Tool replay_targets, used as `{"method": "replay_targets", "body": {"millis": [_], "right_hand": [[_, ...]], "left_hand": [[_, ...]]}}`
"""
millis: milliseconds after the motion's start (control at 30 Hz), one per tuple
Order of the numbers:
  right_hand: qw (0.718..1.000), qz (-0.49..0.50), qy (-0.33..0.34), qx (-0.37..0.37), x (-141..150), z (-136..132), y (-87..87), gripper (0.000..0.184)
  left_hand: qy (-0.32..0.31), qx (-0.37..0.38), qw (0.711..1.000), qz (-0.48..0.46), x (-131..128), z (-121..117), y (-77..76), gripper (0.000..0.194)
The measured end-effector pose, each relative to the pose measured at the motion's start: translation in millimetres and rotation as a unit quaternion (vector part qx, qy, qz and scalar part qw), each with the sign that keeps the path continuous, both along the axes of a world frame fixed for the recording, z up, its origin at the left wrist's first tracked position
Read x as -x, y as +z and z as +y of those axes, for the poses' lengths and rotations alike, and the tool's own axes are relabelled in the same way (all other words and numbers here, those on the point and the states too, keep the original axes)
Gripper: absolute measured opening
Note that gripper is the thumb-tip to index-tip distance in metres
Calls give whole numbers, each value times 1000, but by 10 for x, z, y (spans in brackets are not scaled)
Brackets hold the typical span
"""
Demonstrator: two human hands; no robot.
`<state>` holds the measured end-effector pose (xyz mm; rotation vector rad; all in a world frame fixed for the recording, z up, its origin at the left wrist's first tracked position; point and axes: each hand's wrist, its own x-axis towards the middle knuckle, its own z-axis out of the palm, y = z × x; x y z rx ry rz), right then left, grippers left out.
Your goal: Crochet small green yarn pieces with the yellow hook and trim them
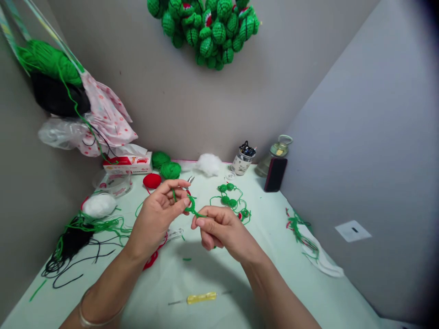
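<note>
Head view: both hands [151, 224] [222, 228] pinch yarn [196, 213], merely looped; balls [225, 200], seemingly done, lie toward the desk's [329, 297] far edge.

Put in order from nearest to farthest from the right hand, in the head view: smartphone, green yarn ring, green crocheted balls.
1. Green yarn ring, left of the right hand.
2. Green crocheted balls, just beyond it.
3. Smartphone, farther back, to the right.
</note>
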<state>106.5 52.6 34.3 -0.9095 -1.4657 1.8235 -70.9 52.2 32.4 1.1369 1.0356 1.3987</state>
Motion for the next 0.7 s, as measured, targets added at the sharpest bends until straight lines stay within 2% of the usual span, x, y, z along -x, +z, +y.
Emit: {"method": "replay_targets", "body": {"millis": [167, 367, 533, 700], "right_hand": [[1000, -3, 6, -5, -11, -27, 1, 29], [999, 17, 47, 4, -20, -69, 68, 27], [999, 19, -32, -38, 31, -114, 167, 34], [995, 2, -92, -50, 59, -119, 124, 22]], "left_hand": [[-1, -17, 1000, 12, 46, -11, 19, 23], [-53, -8, 998, 41, 93, -1, 30, 18], [-36, -16, 998, 49, 81, -27, 58, 18], [-46, -17, 997, 59, 23, -76, 77, 21]]}}
